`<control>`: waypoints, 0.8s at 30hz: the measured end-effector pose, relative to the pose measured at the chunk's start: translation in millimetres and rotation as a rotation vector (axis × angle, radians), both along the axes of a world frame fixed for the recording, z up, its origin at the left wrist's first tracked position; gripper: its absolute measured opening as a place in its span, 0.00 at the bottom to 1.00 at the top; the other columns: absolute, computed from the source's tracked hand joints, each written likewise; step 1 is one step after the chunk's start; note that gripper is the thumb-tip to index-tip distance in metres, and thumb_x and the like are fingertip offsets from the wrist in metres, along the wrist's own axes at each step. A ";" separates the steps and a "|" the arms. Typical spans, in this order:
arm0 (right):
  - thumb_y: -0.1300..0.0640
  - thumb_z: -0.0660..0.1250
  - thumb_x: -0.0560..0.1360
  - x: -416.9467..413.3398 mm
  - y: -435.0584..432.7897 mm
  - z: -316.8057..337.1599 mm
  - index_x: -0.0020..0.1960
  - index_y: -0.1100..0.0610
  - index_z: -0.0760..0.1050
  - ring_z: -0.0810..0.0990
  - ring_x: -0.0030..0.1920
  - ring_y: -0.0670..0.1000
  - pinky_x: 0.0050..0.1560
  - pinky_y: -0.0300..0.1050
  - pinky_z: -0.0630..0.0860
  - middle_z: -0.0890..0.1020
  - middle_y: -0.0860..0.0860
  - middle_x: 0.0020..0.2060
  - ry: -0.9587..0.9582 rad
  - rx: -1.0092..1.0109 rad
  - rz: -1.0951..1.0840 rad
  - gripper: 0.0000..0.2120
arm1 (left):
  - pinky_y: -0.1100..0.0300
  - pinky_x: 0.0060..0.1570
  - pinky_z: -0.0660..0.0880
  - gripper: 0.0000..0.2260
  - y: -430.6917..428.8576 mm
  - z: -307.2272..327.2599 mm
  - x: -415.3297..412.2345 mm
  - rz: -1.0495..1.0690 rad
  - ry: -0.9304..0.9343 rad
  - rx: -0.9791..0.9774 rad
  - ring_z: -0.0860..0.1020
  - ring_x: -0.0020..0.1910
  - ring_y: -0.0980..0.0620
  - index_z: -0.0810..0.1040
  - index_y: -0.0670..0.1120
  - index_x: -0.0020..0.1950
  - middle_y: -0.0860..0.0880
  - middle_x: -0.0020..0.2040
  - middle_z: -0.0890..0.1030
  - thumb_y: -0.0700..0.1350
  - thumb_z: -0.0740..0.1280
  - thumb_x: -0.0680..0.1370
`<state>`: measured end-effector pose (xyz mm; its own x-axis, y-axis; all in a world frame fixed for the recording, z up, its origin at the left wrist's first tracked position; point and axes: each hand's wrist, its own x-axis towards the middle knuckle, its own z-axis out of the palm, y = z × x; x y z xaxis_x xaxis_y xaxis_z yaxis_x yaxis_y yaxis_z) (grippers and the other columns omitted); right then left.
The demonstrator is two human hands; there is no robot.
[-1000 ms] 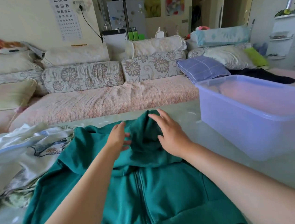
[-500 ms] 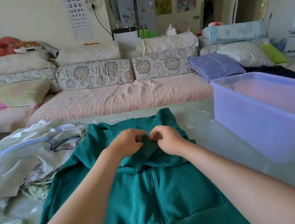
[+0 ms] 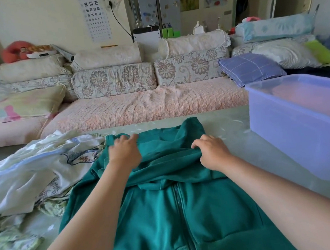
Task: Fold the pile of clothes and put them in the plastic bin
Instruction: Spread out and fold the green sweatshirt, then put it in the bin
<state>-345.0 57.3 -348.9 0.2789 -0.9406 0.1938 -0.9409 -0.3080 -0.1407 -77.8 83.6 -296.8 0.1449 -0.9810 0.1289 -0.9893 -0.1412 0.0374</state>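
Note:
A teal zip-up hoodie (image 3: 187, 212) lies front-up on the table, its hood pointing away from me. My left hand (image 3: 123, 153) rests on the left side of the hood with fingers stretched forward. My right hand (image 3: 212, 152) pinches a fold of the hood at its right edge, fingers curled round the cloth. A translucent blue plastic bin (image 3: 300, 133) stands at the right of the table. A pile of white and patterned clothes (image 3: 29, 176) lies at the left, touching the hoodie's sleeve.
The pale green table (image 3: 262, 156) ends just past the hood. Behind it runs a long sofa (image 3: 138, 107) with floral cushions and pillows. A blue checked pillow (image 3: 251, 67) lies behind the bin.
Both hands were together at the middle of the hood half a second ago. They have moved apart, left hand to the left side and right hand to the right edge, spreading the hood.

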 end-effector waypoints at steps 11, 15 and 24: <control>0.69 0.59 0.73 -26.4 3.0 -2.7 0.67 0.47 0.71 0.78 0.51 0.57 0.43 0.47 0.67 0.76 0.50 0.52 0.193 -0.158 0.084 0.27 | 0.52 0.55 0.73 0.16 -33.3 -20.8 -26.1 0.060 0.132 0.160 0.76 0.59 0.42 0.74 0.45 0.65 0.43 0.63 0.78 0.44 0.57 0.79; 0.64 0.62 0.70 -47.4 -2.3 -4.9 0.61 0.50 0.72 0.77 0.53 0.56 0.46 0.45 0.66 0.76 0.49 0.53 0.147 -0.056 0.008 0.21 | 0.53 0.47 0.74 0.13 -39.3 -8.8 -12.5 0.165 0.101 0.144 0.78 0.52 0.41 0.78 0.39 0.58 0.42 0.53 0.80 0.41 0.58 0.78; 0.59 0.65 0.69 -69.9 -10.1 -4.7 0.45 0.46 0.68 0.74 0.45 0.53 0.42 0.45 0.66 0.73 0.44 0.41 0.064 0.167 0.042 0.10 | 0.47 0.61 0.72 0.17 -74.4 -20.2 -124.4 -0.330 0.300 -0.062 0.74 0.59 0.42 0.74 0.53 0.68 0.45 0.63 0.73 0.50 0.56 0.81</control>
